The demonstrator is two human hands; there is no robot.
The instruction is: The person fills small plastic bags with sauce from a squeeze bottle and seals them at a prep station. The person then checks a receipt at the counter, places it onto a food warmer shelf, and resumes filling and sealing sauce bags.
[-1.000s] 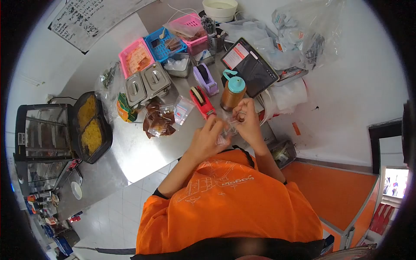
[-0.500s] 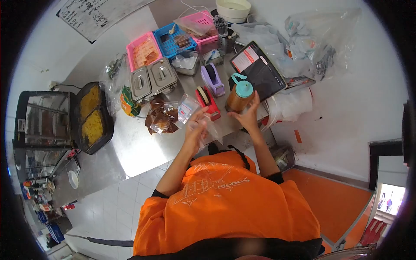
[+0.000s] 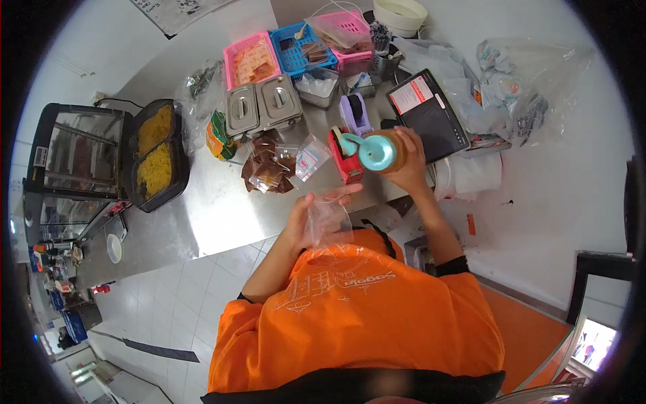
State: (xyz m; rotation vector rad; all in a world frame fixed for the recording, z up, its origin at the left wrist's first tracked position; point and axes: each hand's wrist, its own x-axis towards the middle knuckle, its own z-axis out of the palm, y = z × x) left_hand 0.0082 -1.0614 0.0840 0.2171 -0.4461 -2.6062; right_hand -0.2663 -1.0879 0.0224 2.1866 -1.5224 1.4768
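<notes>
The right hand [image 3: 409,171] clamps a bottle [image 3: 381,153], lifted and tilted beside the red tape dispenser [image 3: 349,170], partly hiding it; half a second earlier the bottle stood upright. Nearer the body than the dispenser, the left hand [image 3: 299,218] has a clear bag [image 3: 328,223], its finger grip unclear.

A second ago the fingers of both hands were close together at a clear plastic bag [image 3: 328,222]; now they are apart. The right fingers [image 3: 412,138] have closed around the squeeze bottle [image 3: 383,155], which stood upright just beyond them and was only touched at its side half a second ago. It is now raised off the surface [image 3: 215,215] and tipped, its spout swung towards the left fingers' side. The left fingers [image 3: 348,191], curled half a second ago, have straightened, the bag spread wider across them.
</notes>
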